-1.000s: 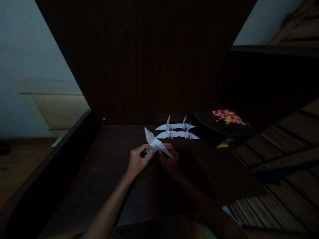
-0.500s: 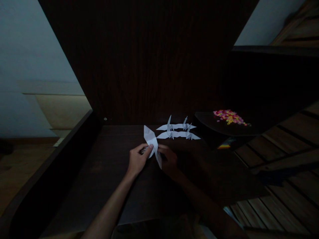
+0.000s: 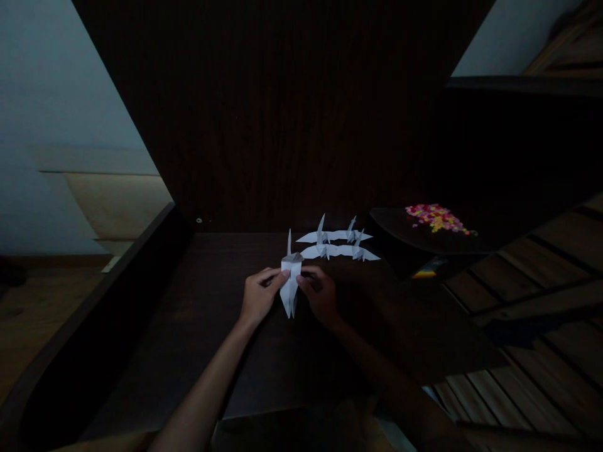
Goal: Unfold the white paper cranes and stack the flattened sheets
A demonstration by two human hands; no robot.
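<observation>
While left grip pinches the folded paper, right grip does likewise. Paper figures stand near the desk's rear edge.

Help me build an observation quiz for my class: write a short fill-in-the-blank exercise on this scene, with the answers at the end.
1. The folded paper held between the left hand and the right hand is ____ in colour.
2. Beyond it, more paper figures stand on the dark tabletop in ____ rows.
3. Seen from the person's side, the pile of small colourful pieces lies to the ____ of those figures, on a shelf.

Missing words: white; two; right.
</observation>
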